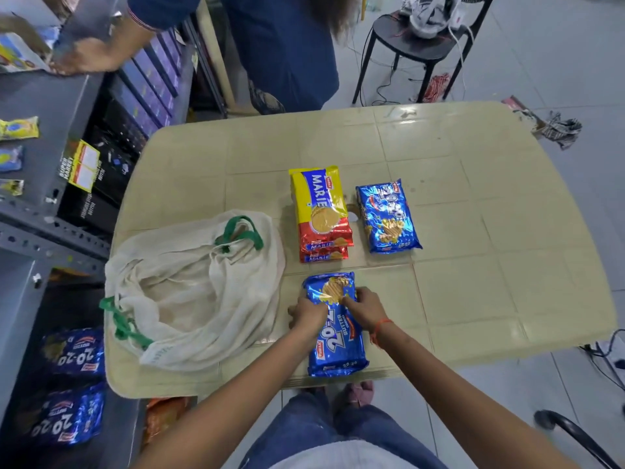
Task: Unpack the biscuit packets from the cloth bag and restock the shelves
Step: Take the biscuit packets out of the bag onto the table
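Note:
A blue 20-20 biscuit packet lies near the front edge of the beige table. My left hand grips its left side and my right hand grips its right side. A slumped cream cloth bag with green handles sits to the left, its mouth facing me. Further back lie a stack of yellow-and-red Marie packets and another blue 20-20 packet. The grey metal shelves stand at the left, with blue 20-20 packets on a low shelf.
Another person stands behind the table, one hand reaching onto the upper shelf. Small packets lie on that shelf. A black chair with cables stands at the back right. Rags lie on the floor at the right.

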A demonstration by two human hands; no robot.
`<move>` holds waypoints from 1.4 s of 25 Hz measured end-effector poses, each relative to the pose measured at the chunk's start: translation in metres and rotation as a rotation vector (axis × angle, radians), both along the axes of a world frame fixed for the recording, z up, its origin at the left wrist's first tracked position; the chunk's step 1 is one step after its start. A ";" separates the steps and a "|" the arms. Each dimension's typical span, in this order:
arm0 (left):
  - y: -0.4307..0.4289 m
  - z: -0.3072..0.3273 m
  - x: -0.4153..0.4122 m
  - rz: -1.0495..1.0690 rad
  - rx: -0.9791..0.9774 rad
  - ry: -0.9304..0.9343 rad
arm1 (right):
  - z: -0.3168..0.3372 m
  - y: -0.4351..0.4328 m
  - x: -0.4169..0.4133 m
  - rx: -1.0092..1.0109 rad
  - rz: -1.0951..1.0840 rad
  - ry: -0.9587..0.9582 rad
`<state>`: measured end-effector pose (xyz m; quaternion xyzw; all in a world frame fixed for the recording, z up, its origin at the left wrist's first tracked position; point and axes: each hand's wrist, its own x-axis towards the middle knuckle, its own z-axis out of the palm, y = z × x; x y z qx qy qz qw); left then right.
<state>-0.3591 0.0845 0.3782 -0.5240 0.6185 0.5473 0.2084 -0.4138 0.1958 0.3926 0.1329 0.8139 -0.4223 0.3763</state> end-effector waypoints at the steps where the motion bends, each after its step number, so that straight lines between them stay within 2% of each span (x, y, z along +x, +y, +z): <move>1: 0.004 0.010 -0.003 -0.029 0.011 0.016 | 0.004 0.002 0.000 0.010 0.008 0.033; 2: 0.007 0.036 -0.007 -0.071 -0.003 0.039 | 0.006 0.005 -0.002 0.014 -0.001 0.071; 4: 0.013 0.048 -0.019 -0.123 -0.016 0.091 | 0.022 0.012 -0.015 0.019 -0.020 0.129; 11: 0.066 0.095 -0.078 -0.208 0.127 0.392 | 0.084 0.059 -0.104 0.206 0.066 0.348; 14: 0.073 0.108 -0.128 -0.214 0.034 0.493 | 0.087 0.065 -0.149 0.113 -0.003 0.415; 18: 0.073 0.118 -0.183 -0.131 -0.058 0.458 | 0.082 0.047 -0.199 0.077 -0.031 0.453; 23: 0.072 0.113 -0.206 -0.174 -0.049 0.334 | 0.057 0.047 -0.216 0.097 0.132 0.361; 27: 0.092 0.055 -0.193 0.082 -0.058 0.225 | 0.048 0.051 -0.230 0.051 0.146 0.340; 30: 0.118 0.063 -0.167 0.325 -0.010 0.150 | 0.049 0.048 -0.234 0.059 0.161 0.353; 33: 0.125 0.058 -0.166 0.514 0.187 0.160 | 0.054 0.042 -0.247 0.255 0.429 0.501; 35: 0.121 0.055 -0.169 0.607 0.253 0.196 | 0.062 0.036 -0.263 0.305 0.620 0.593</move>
